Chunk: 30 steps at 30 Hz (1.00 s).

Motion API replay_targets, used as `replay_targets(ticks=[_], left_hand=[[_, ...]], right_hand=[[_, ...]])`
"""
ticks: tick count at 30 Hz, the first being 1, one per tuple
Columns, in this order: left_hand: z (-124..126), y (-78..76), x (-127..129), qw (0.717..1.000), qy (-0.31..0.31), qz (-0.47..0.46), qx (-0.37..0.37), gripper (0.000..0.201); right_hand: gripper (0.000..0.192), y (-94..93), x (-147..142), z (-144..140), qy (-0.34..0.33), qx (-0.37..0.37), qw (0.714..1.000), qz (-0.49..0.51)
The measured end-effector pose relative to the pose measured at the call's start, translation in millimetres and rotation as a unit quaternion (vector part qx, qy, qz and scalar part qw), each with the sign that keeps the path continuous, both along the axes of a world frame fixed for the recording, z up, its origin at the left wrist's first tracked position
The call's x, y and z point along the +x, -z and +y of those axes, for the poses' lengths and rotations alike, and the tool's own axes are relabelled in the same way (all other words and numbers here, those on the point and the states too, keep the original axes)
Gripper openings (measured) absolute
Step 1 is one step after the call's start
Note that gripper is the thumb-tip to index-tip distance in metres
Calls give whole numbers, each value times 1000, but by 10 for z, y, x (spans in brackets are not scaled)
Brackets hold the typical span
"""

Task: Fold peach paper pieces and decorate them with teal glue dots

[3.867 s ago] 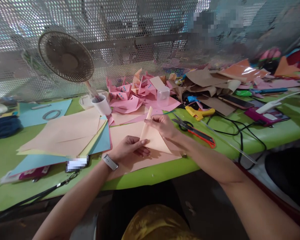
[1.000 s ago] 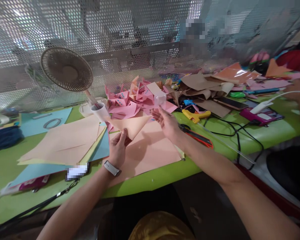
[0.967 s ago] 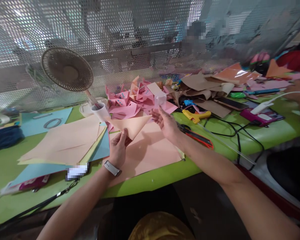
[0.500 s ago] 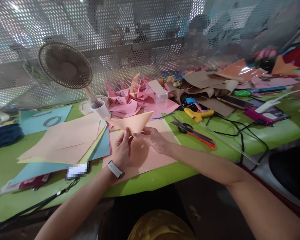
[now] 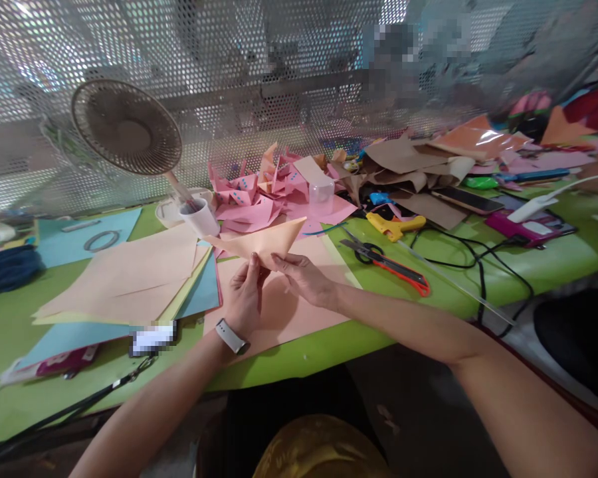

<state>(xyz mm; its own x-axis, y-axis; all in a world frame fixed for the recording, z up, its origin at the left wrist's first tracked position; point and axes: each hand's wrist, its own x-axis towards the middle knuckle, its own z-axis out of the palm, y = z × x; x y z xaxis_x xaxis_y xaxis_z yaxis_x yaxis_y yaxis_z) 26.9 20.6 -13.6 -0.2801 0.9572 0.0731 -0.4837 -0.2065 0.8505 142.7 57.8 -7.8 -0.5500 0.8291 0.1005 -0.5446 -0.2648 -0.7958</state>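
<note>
A folded peach paper (image 5: 262, 243), boat-like with two pointed ends, is held up between both hands. My left hand (image 5: 246, 285) pinches its lower edge near the middle, thumb in front. On the right side of that edge, my right hand (image 5: 309, 279) grips it with thumb and fingers closed. Beneath the hands lies a flat peach sheet (image 5: 299, 318) on the green table. A stack of peach, yellow and blue paper (image 5: 119, 272) is to the left of my left hand.
Right of the hands lie scissors (image 5: 361, 249), an orange cutter (image 5: 403, 274) and a yellow glue gun (image 5: 393, 227) among black cables. Behind are folded pink papers (image 5: 244, 189), a white cup (image 5: 199, 218), a fan (image 5: 129, 129) and a perforated metal screen (image 5: 299, 79).
My right thumb and fingers have shifted slightly up along the folded paper. The paper stays in both hands, and the camera view has moved a little.
</note>
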Motion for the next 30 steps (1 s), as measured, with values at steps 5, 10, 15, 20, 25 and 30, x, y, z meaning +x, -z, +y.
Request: replay_targets(ticks=[5, 10, 15, 20, 25, 30], left_hand=[[2, 30, -45, 999, -18, 46, -12, 31], [9, 41, -101, 997, -38, 57, -26, 32], [32, 15, -191, 994, -47, 92, -16, 36], [54, -18, -272, 989, -29, 146, 17, 34], [68, -34, -287, 987, 8, 154, 39, 34], [73, -36, -304, 984, 45, 162, 56, 33]], right_hand=[[27, -25, 48, 60, 44, -18, 999, -17], [25, -123, 170, 220, 130, -31, 991, -5], [21, -258, 434, 497, 199, -31, 980, 1], [27, -311, 601, 659, 159, -46, 985, -47], [42, -335, 599, 549, -124, -32, 968, -215], [66, -347, 614, 511, -266, -40, 935, -231]])
